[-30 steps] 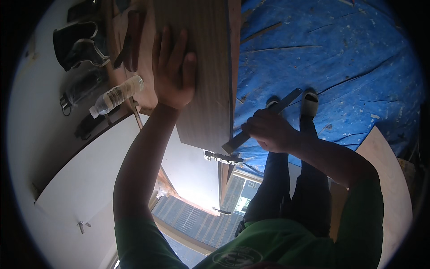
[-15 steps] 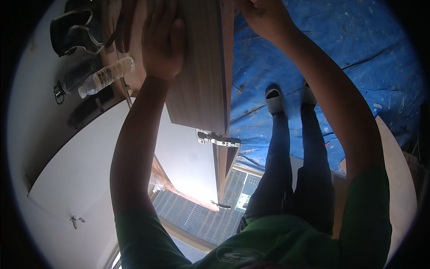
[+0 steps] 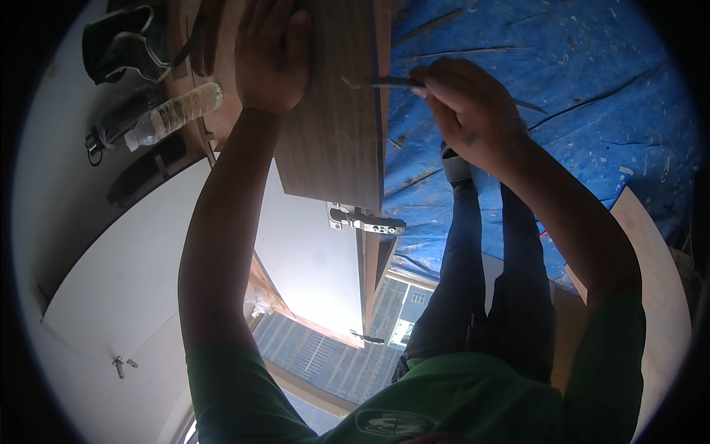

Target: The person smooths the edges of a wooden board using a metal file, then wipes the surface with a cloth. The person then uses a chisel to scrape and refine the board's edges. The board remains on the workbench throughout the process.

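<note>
My left hand (image 3: 270,66) lies open and flat on a dark wood-grain panel (image 3: 329,148), near its top left. My right hand (image 3: 470,111) is closed round a long flat dark metal tool (image 3: 388,81), held level across the panel's right edge; its left end is over the panel's surface. A silver hinge (image 3: 366,220) is at the panel's lower end, with a white door panel (image 3: 310,259) below.
On the left lie a black item with pale trim (image 3: 126,44), a plastic bottle (image 3: 174,115) and dark tools. A large white board (image 3: 118,244) is at the left, a blue tarpaulin (image 3: 569,74) covers the floor on the right, and a pale board (image 3: 647,281) leans at the right.
My right hand rose to the top of the view, then came back down, and the tool turned from slanting to nearly level. My left hand and the surroundings sit higher in the view.
</note>
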The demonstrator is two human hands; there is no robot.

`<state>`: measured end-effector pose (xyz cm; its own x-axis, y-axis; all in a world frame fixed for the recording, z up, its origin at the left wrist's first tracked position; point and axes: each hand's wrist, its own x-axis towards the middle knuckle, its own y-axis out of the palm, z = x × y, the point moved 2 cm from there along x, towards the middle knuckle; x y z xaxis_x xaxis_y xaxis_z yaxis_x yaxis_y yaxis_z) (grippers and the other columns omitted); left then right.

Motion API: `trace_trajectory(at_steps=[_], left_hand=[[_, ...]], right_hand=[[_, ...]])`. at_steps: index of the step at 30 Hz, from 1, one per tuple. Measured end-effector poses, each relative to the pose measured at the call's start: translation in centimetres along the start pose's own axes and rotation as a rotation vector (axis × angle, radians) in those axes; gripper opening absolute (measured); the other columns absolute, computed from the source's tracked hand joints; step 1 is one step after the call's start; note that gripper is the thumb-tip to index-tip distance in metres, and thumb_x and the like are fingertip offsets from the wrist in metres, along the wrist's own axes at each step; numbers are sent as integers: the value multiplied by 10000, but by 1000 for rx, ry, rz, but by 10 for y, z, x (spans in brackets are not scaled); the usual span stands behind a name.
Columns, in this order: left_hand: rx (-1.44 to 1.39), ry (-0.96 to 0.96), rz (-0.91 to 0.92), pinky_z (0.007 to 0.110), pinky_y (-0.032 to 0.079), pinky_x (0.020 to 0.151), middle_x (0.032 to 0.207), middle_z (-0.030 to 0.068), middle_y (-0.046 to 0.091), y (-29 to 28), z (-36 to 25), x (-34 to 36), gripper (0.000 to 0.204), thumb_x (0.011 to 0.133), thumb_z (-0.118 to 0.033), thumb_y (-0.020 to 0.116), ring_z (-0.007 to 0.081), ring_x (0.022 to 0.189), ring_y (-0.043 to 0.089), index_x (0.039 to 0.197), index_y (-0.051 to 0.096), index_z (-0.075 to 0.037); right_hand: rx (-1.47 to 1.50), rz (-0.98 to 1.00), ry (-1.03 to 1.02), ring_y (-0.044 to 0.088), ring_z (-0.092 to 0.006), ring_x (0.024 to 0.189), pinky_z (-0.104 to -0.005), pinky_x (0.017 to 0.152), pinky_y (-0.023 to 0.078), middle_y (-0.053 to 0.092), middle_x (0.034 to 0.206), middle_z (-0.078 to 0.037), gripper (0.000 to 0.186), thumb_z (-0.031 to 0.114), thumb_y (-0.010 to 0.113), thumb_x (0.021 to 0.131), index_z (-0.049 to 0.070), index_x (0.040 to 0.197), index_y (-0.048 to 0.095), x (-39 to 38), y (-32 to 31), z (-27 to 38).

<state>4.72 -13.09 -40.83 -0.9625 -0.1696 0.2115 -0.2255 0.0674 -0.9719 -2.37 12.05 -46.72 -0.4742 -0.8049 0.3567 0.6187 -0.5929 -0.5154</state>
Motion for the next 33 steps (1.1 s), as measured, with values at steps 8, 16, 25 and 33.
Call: trace_trajectory(at_steps=[8,16,25,33], left_hand=[[-35,-17,-2,486,339,1213,1474,302,544,1,-5,3,496,1077,-279,440,478,1412,465,1397,594,67],[-40,-12,-27,483,335,1216,1477,301,543,3,1,0,503,1075,-291,447,476,1416,460,1403,593,62],[-1,-82,-4,463,328,1225,1496,280,537,3,-2,1,548,1084,-362,431,448,1428,461,1416,592,43],[17,-99,-1,453,317,1234,1513,263,531,4,2,-4,559,1085,-383,427,429,1452,444,1437,586,20]], right_hand=[[-141,-83,-45,647,-294,794,-379,694,513,645,866,-150,65,-18,652,910,15,962,633,76,-18,-38],[91,554,-106,626,-193,806,-363,723,558,641,854,-36,360,1,826,709,72,1021,659,-82,5,72],[142,-109,214,633,-250,749,-356,667,502,633,855,-134,41,-16,655,916,18,931,637,33,4,-43],[273,-127,-28,650,-232,802,-350,696,531,664,909,-91,238,-76,718,823,50,1018,668,-9,48,-17]])
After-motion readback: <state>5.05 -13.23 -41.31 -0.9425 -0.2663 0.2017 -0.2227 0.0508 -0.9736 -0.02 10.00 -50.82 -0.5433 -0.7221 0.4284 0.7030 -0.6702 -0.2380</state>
